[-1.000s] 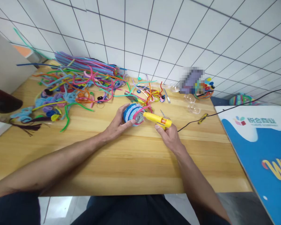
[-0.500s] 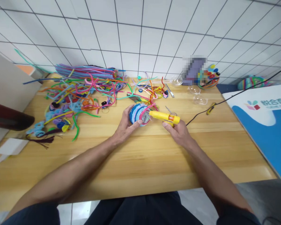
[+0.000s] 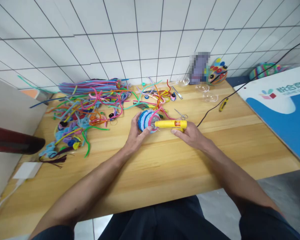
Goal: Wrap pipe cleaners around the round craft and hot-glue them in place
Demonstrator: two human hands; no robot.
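My left hand [image 3: 138,131] is wrapped round a ball [image 3: 145,120] covered in rings of blue, light blue and pink pipe cleaner, with a clear patch showing on its right side. A loose pink pipe cleaner [image 3: 166,115] trails from the ball over the table. In my right hand [image 3: 190,135] is a yellow glue gun [image 3: 170,124], held level by its handle. The gun's nozzle points left at the clear patch; whether it touches is too small to tell. Small scissors [image 3: 182,114] lie just behind the gun.
A heap of loose pipe cleaners [image 3: 90,108] and a bundle [image 3: 90,86] cover the back left. A black cord [image 3: 213,107] runs right from the gun, past a yellow cutter [image 3: 223,104]. Clear plastic domes [image 3: 210,97] and a decorated ball [image 3: 217,74] stand at the back right.
The glue gun has moved a little left, bringing its nozzle over the ball's clear patch. My view has shifted somewhat. Both hands keep their hold.
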